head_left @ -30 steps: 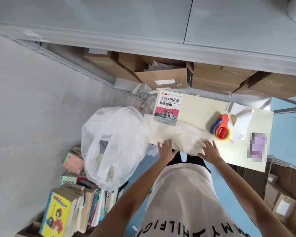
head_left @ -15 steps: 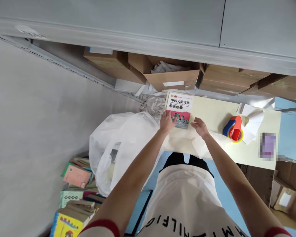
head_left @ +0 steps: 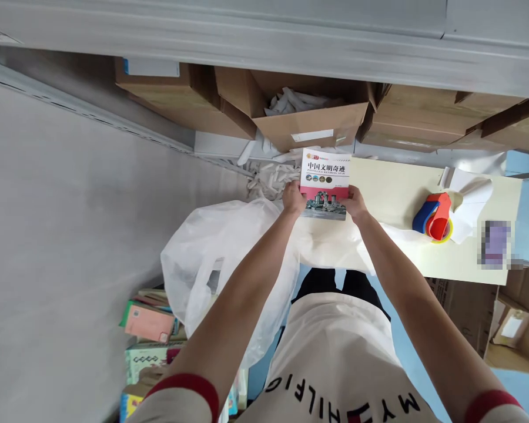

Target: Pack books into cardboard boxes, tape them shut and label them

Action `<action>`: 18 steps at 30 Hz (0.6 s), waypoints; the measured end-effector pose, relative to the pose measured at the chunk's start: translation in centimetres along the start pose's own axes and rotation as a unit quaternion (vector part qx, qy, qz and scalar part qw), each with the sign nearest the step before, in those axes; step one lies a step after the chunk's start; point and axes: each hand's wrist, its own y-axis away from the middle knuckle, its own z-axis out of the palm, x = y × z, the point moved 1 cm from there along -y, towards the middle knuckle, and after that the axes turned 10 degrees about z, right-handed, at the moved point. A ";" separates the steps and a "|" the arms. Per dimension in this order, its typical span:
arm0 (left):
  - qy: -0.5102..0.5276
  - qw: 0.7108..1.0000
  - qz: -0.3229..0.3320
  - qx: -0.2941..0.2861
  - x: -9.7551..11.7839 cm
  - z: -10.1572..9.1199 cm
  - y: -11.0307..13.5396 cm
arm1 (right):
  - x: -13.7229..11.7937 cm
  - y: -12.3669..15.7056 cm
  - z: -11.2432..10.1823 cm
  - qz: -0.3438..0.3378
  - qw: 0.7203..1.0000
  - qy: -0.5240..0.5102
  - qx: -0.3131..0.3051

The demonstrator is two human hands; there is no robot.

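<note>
Paperback book point(head_left: 325, 184) with a red, white and grey cover is sitting between both hands, over the far part of a pale table point(head_left: 392, 194). The left hand point(head_left: 293, 198) is pinching the book's lower left edge and the right hand point(head_left: 356, 204) is pinching its lower right edge, with the fingers of each curled shut against it. Whether the book is lifting clear of the table is not showing.

The book is looking thin and light. Its glossy cover is probably slippery and likely to bend if gripped by one corner, so holding both side edges, as now, is looking like the safest grip.

One book is in the hands. One red and blue tape dispenser point(head_left: 435, 216) is sitting right of the right hand, well apart. One filmy white plastic bag point(head_left: 220, 258) is hanging below the left hand, off the table's edge. At least three more books point(head_left: 147, 320) are lying on the floor beneath it. Roughly four cardboard boxes point(head_left: 308, 111) are standing beyond the hands, some cut off.
</note>
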 end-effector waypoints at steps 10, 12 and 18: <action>0.368 0.922 0.115 -0.044 5.1 -3.0 -0.8 | -3.4 1.7 -3.1 -0.184 0.978 -0.084 0.055; 0.405 0.902 0.130 -0.067 7.1 -3.9 -0.1 | -4.4 2.9 -4.6 -0.210 0.973 -0.088 0.037; 0.495 0.851 0.068 -0.162 10.8 -5.1 4.7 | -4.2 10.0 -9.1 -0.186 0.980 -0.060 -0.031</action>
